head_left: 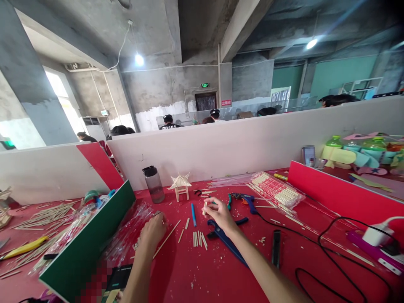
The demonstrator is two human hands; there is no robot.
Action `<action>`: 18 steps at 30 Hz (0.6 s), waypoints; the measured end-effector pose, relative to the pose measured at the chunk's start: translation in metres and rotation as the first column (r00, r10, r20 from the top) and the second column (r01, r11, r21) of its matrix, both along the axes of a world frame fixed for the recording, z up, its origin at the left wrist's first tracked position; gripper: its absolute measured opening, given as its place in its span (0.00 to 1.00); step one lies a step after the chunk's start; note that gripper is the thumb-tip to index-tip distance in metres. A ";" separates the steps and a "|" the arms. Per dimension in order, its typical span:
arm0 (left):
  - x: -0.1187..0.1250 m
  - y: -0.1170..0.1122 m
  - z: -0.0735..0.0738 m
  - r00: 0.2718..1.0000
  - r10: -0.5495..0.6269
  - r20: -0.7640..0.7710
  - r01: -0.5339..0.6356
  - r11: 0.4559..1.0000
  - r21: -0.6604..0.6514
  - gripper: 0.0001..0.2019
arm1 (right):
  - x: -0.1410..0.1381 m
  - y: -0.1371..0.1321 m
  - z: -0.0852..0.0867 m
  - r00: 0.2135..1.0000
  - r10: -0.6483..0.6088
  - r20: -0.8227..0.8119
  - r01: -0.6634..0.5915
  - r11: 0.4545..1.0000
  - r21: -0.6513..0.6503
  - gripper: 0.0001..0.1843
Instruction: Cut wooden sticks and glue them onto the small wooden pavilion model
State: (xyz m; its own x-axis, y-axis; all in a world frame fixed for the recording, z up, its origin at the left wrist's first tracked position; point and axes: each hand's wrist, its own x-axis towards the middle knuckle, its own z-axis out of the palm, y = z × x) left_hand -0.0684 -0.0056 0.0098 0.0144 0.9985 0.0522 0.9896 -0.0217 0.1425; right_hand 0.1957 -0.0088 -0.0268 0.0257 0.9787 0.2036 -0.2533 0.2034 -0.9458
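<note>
My right hand (219, 213) is raised over the red table, pinching short wooden stick pieces (205, 207) between thumb and fingers. On the left, the back of my left hand (153, 229) faces me beside crumpled clear plastic wrappers (124, 237); its fingertips are mostly hidden. A long thin stick (168, 237) lies next to it. Several short cut sticks (199, 240) form a row in front of me, below a blue pen (193, 215). Under my right wrist is a blue-handled cutter (232, 244). A small stick pavilion (181, 187) stands at the back.
A dark bottle (153, 185) stands by the white partition (202, 147). Behind my right hand lie a blue glue gun (248, 202) and bundled sticks (276, 189). Its black cable loops toward a purple power strip (375, 252). Green (85, 240) and red (341, 198) boards flank the workspace.
</note>
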 end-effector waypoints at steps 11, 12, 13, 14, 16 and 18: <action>0.034 -0.009 -0.001 0.980 -0.186 0.073 0.195 0.968 -0.156 0.07 | -0.004 0.002 -0.006 0.976 0.023 0.218 -0.037 0.998 0.060 0.17; 0.035 -0.009 -0.004 0.980 -0.184 0.074 0.194 0.968 -0.160 0.06 | -0.004 0.001 -0.005 0.971 0.017 0.238 -0.035 0.997 0.068 0.17; 0.036 -0.009 -0.007 0.981 -0.182 0.071 0.191 0.969 -0.157 0.06 | -0.004 0.000 -0.003 0.967 0.015 0.255 -0.035 0.997 0.075 0.16; 0.036 -0.009 -0.010 0.981 -0.180 0.067 0.189 0.971 -0.150 0.06 | -0.004 -0.001 -0.002 0.963 0.013 0.268 -0.036 0.996 0.082 0.15; 0.036 -0.008 -0.015 0.982 -0.178 0.060 0.185 0.973 -0.135 0.07 | -0.005 -0.004 0.000 0.959 0.014 0.283 -0.041 0.995 0.091 0.14; 0.035 -0.006 -0.017 0.981 -0.179 0.071 0.186 0.976 -0.117 0.07 | -0.005 -0.006 0.001 0.957 0.020 0.290 -0.050 0.994 0.094 0.13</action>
State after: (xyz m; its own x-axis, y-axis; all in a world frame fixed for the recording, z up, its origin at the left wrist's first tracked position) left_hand -0.0337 -0.0119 -0.0070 0.1974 0.9782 -0.0643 0.9602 -0.1797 0.2140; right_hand 0.1903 -0.0144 -0.0257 -0.0823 0.9523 0.2938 0.0188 0.2962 -0.9549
